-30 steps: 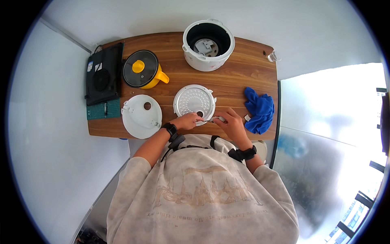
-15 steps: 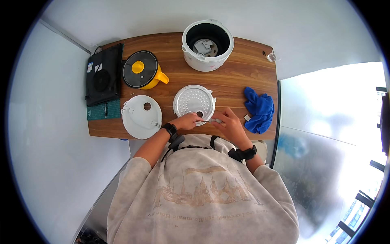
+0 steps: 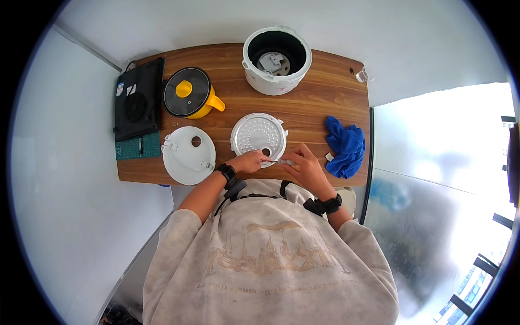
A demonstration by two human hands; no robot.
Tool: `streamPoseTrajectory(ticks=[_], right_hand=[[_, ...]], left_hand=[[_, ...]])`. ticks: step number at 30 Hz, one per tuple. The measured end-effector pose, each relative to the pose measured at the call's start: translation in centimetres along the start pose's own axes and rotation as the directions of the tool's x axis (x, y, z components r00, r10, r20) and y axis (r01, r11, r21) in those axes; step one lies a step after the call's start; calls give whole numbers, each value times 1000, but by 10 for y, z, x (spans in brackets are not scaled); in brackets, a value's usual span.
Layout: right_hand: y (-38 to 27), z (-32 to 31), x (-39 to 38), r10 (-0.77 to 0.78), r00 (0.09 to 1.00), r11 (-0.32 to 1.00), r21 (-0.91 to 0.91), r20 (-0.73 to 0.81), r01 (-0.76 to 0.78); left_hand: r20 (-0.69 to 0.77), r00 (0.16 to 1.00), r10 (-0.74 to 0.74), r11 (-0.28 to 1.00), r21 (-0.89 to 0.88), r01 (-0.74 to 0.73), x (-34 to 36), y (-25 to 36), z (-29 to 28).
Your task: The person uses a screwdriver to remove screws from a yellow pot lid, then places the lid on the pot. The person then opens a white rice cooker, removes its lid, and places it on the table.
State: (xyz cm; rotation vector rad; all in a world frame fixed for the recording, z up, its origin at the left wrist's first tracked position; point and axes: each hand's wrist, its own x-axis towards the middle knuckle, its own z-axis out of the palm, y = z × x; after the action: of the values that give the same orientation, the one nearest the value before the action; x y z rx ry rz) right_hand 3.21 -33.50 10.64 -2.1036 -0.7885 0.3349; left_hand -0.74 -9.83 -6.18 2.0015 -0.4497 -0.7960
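Note:
My right hand is closed around a slim tool with a pale handle and a thin shaft, which looks like a small screwdriver. Its shaft points left to the fingertips of my left hand, which are pinched together. Whatever they hold is too small to make out. Both hands are at the near edge of a round silver inner lid, dotted with dimples and pierced by one round hole. Left of my left hand lies a white round rice cooker lid cover with a hole in it.
A white rice cooker body with a dark inside stands at the back of the wooden table. At left are a yellow pot, a black appliance and a green mat. A blue cloth and a clear cup are at right.
Almost nothing differs. My right fingers have shifted slightly on the pale handle; the left hand stays in place.

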Motion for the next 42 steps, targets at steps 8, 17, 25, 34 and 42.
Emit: streamPoseTrajectory(ticks=[8,17,25,34,42], right_hand=[[3,0,1,28,1000,999,39,0,-28],[1,-3,2,45,990,999,-14,132,-43],[-5,2,6,97,981,981,-182,169,-66],[0,14,2,101,988,947,-314,120,-58],[8,23,3,172,983,908,-397,62,-134]], left_hand=[[-21,999,43,999,-3,-43,0,-2,1],[-29,1000,11,1000,-5,-11,-1,4,-2],[-279,960,25,998,54,-10,-4,-18,2],[-310,950,-35,981,170,91,-13,-8,-7],[-278,959,-60,992,93,89,-9,-19,-5]])
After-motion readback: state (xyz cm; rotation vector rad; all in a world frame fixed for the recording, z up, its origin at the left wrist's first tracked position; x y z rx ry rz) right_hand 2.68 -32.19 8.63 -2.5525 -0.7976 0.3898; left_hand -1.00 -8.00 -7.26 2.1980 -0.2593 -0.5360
